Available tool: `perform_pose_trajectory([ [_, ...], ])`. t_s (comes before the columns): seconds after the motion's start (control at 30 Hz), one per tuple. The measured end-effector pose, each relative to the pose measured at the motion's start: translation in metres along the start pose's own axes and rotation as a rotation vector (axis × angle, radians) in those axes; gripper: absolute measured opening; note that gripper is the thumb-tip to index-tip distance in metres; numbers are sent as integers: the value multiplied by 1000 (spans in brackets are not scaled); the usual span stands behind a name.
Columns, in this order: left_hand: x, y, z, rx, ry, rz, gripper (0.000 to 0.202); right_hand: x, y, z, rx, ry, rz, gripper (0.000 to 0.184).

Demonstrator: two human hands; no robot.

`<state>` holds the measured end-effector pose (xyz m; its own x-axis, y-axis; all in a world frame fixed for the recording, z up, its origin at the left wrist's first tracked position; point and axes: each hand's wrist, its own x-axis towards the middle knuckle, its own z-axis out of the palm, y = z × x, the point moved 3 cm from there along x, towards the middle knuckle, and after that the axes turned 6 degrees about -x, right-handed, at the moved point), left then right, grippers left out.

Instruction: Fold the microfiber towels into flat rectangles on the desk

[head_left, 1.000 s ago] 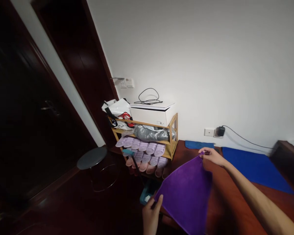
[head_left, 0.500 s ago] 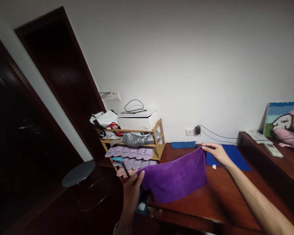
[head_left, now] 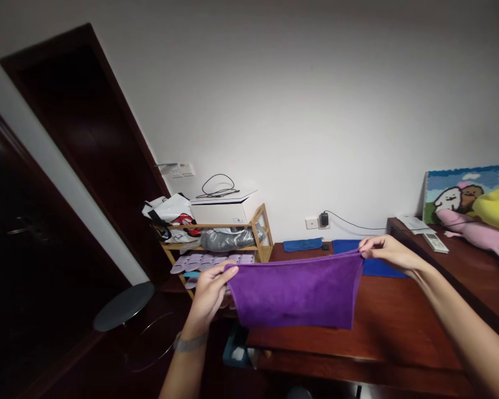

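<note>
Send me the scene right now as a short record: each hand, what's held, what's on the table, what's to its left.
Left hand: pinches one upper corner of the purple cloth
Right hand: pinches the other upper corner
Held: purple cloth, spread between the hands, hanging down
Table: small blue cloth, larger blue sheet
Left of table: wooden rack with lilac slippers and white box

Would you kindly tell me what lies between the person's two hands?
In the head view, a purple cloth hangs between the left hand and the right hand, each holding it by an upper corner.
</note>
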<state>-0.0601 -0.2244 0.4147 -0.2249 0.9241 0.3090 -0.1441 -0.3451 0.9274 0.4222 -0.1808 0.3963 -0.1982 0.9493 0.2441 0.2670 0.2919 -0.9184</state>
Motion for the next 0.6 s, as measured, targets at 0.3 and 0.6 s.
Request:
perform_pose_trajectory([
  [0.3,14,10,7,-55,27,12,36,-21,-38,-20,-201,196,-70,56],
  [0.6,27,25,23,-38,-63,50,40,-39,-58,-28,-333,260,-135,61],
])
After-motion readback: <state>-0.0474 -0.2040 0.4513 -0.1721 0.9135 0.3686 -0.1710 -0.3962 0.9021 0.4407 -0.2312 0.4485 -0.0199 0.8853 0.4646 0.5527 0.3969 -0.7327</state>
